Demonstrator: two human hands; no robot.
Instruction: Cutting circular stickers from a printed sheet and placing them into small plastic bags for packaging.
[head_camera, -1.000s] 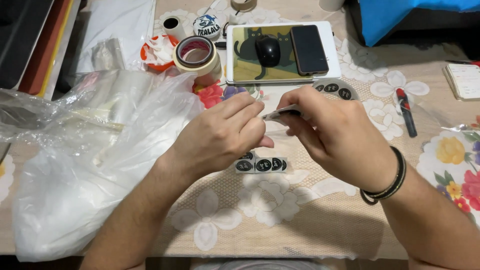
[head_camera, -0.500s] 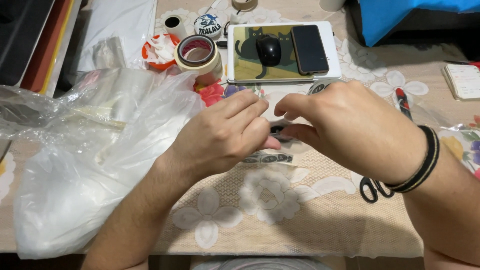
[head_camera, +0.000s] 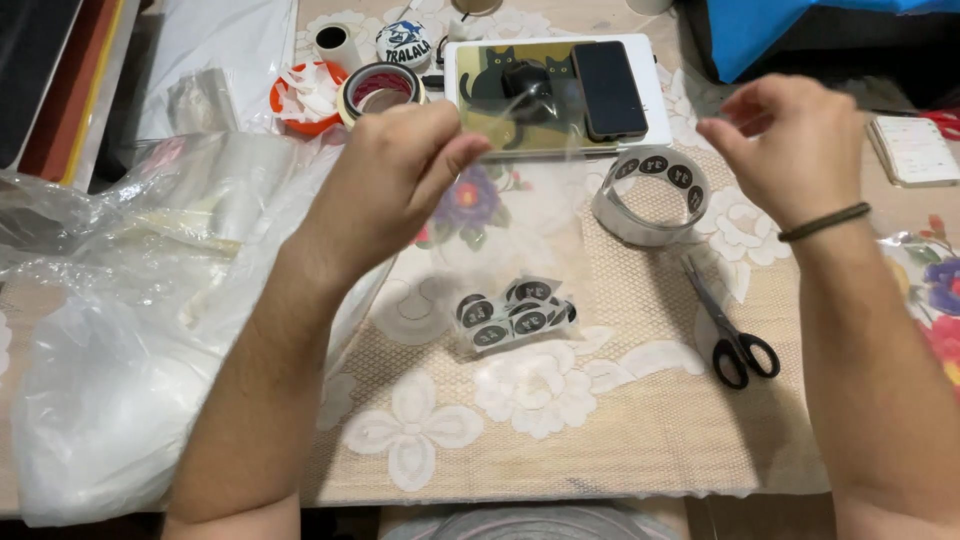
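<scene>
Item: clear film (head_camera: 560, 125), thin and see-through, stretched in the air above the desk (head_camera: 620, 420) between both hands.

Left hand (head_camera: 395, 175): raised at 10 o'clock from the sticker pile (head_camera: 515, 315); thumb and forefinger pinched shut on the film's left end.

Right hand (head_camera: 790, 145): raised at 2 o'clock from the pile; fingers (head_camera: 725, 135) curled close together at the film's right end. Whether they truly grip it cannot be told, since the film nearly vanishes there.

Position of film: spans from left fingertips toward the right hand, hanging over the tablet (head_camera: 500, 95) and phone (head_camera: 608, 88), well above the pile.

Nearby: sticker roll (head_camera: 650, 190) at 1 o'clock from the pile; scissors (head_camera: 730, 330) at 3 o'clock; tape roll (head_camera: 380, 90) behind the left hand; plastic bag (head_camera: 130, 330) at 9 o'clock.

Risks, as judged:
- Film may fold and cling to itself if tension drops.
- A loose right-hand hold could let one end fall onto the stickers.
- Film could crease from uneven pull.
</scene>
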